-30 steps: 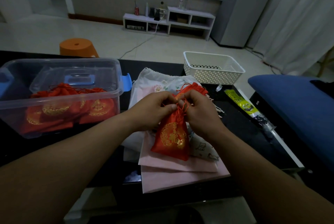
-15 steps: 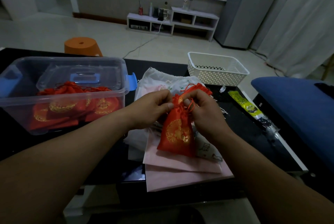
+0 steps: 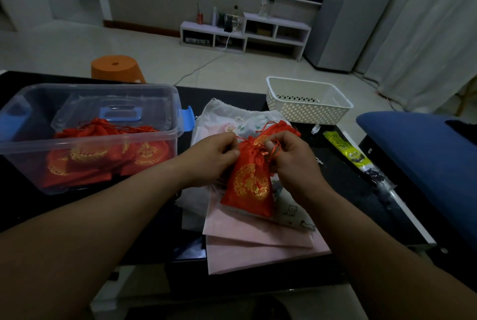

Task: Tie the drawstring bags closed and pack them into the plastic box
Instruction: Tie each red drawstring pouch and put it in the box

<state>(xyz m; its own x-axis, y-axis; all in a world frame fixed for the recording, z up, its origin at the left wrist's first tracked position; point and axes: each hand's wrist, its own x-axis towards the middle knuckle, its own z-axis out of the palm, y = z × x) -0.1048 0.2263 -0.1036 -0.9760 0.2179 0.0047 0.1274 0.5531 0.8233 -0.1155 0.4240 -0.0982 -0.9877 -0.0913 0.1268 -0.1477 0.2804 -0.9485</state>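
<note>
Pinching the gathered neck of the red drawstring bag (image 3: pixel 249 188) with the left grip (image 3: pixel 214 157), fingertips curled onto the fabric. Pinching the red cord (image 3: pixel 275 150) at that same neck with the right grip (image 3: pixel 291 162), close beside the left. Hanging just below both grips, bottom resting on a pile of pale cloth bags (image 3: pixel 258 234) on the table (image 3: pixel 348 190). Well left of the left grip, a clear plastic box (image 3: pixel 165 87) holding more red bags (image 3: pixel 103 149). Just behind the right grip, another red bag (image 3: pixel 282 126).
</note>
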